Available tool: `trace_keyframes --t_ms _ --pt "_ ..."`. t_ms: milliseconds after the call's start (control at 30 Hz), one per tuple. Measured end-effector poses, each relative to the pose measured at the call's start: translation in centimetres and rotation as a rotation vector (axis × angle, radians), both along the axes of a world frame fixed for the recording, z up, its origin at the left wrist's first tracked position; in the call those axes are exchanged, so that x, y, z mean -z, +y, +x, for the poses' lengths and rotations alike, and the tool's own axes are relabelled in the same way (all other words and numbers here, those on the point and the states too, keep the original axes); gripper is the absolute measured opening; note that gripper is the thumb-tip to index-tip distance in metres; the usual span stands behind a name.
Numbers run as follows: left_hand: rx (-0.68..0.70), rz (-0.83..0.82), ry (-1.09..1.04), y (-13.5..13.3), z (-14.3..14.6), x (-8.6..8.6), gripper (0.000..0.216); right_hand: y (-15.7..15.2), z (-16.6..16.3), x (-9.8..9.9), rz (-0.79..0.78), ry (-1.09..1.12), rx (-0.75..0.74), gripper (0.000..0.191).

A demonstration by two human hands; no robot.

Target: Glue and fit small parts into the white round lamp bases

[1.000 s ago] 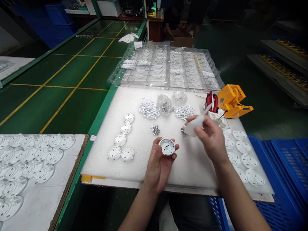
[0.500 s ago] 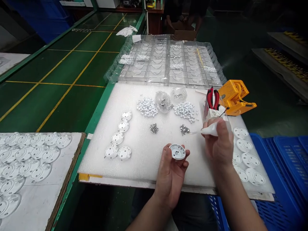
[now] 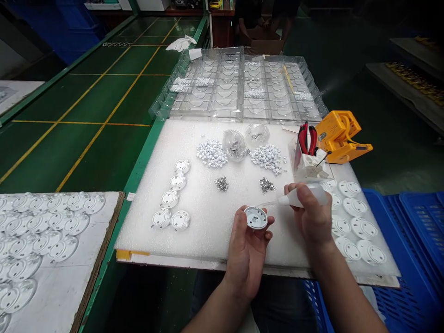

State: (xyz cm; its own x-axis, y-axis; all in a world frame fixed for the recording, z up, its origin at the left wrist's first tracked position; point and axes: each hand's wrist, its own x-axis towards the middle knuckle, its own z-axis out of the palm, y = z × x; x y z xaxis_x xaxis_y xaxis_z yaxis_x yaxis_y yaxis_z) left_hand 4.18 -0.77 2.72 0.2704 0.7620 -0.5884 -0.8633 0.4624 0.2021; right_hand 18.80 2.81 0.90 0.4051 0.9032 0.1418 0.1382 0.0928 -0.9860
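My left hand [image 3: 247, 249] holds a small round white plastic cap [image 3: 255, 218] by its rim, hollow side up, over the near middle of a white foam sheet [image 3: 208, 222]. My right hand [image 3: 310, 217] is closed on a small white squeeze bottle [image 3: 301, 197] lying sideways, its thin nozzle pointing left toward the cap, a short gap away. Two little heaps of metal screws [image 3: 222, 184] lie just beyond the cap.
Finished caps sit in a row at the left [image 3: 173, 196] and several at the right [image 3: 354, 226]. Piles of small white parts [image 3: 212, 154], clear bags [image 3: 236, 144], red pliers [image 3: 307, 138], an orange tool [image 3: 342, 136] and clear trays [image 3: 243, 88] lie farther back. Blue crates [image 3: 412, 245] stand right.
My right hand has tipped the bottle down from upright to sideways and brought its nozzle leftward near the cap. My left hand moved the cap slightly right and has since held still.
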Motion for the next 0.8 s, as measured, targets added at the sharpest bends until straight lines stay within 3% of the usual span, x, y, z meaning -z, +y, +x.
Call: trace_keyframes --t_ms 800 --pt "0.012 -0.028 0.012 0.27 0.06 -0.51 0.036 -0.38 -0.46 0.08 0.003 -0.072 -0.036 0.048"
